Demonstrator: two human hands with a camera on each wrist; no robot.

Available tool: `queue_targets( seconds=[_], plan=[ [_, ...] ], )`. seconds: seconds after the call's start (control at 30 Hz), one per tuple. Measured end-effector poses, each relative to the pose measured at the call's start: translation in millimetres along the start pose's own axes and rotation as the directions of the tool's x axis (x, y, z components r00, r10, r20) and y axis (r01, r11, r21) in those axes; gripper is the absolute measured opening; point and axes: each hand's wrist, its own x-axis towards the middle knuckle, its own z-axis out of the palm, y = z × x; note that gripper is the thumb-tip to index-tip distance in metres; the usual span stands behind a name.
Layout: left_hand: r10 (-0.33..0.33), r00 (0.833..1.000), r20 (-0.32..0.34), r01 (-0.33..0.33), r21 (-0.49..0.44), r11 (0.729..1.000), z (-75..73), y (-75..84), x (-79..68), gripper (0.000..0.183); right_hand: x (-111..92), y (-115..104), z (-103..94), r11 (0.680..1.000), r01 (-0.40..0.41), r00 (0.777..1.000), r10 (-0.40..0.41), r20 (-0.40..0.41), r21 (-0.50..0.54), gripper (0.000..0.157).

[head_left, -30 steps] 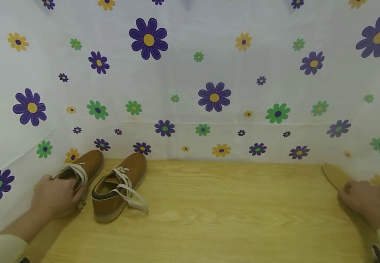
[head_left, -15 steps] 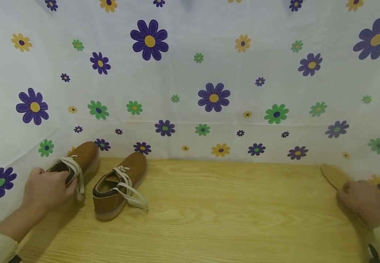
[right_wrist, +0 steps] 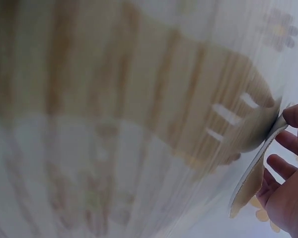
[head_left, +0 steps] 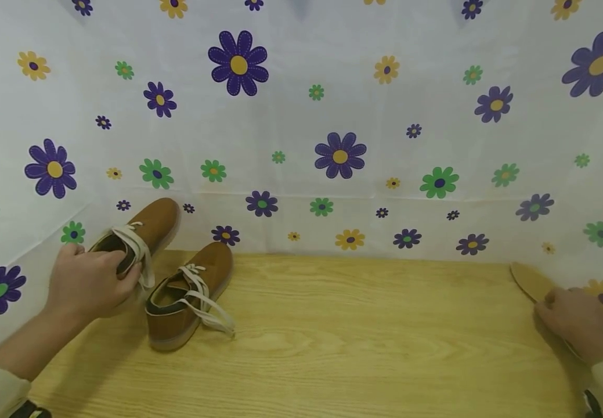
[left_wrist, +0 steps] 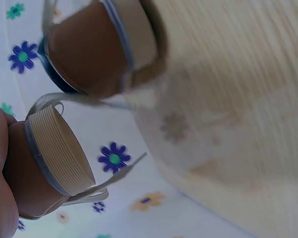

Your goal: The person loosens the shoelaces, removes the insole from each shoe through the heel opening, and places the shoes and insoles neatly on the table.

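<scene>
L hand (head_left: 89, 281), fingers gripping brown shoe (head_left: 159, 222) @ heel, just raised it, so it's off worktop (head_left: 358, 325); R hand (head_left: 575, 319) pinching insole (head_left: 530, 281).

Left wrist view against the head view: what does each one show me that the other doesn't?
Only the left wrist view shows the ridged sole under the raised shoe. Only the head view shows the right hand, holding what looks like a tan insole. Both show the left hand gripping the raised shoe, the other shoe standing on the wood-grain surface, and the flowered cloth.
</scene>
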Motion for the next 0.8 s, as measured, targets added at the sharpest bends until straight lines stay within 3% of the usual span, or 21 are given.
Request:
queue_targets(
  seconds=[0.13, 0.33, 0.6, 0.8],
  plan=[
    [0.003, 1.0, 0.0, -0.003, -0.031, 1.0, -9.8, 17.2, 11.4, 0.041, 1.0, 2.5, 2.0, 1.0, -0.007, 1.0, 0.007, -0.009, 0.007, 0.04],
    [0.039, 0.997, -0.064, -0.046, -0.102, 0.994, -23.8, 48.9, 28.3, 0.04, -2.1, -0.7, -0.6, 1.0, -0.016, 1.0, 0.016, -0.02, 0.026, 0.036],
    [0.095, 0.99, -0.106, -0.114, -0.198, 0.973, -29.0, 80.8, 41.6, 0.04, -3.3, -2.4, -0.2, 1.0, -0.008, 1.0, 0.008, -0.001, 0.024, 0.037],
    [0.135, 0.981, -0.142, -0.163, -0.213, 0.963, -30.2, 98.8, 48.8, 0.039, -2.2, -1.5, 0.3, 1.0, 0.001, 1.0, 0.0, -0.011, 0.024, 0.035]
  ],
)
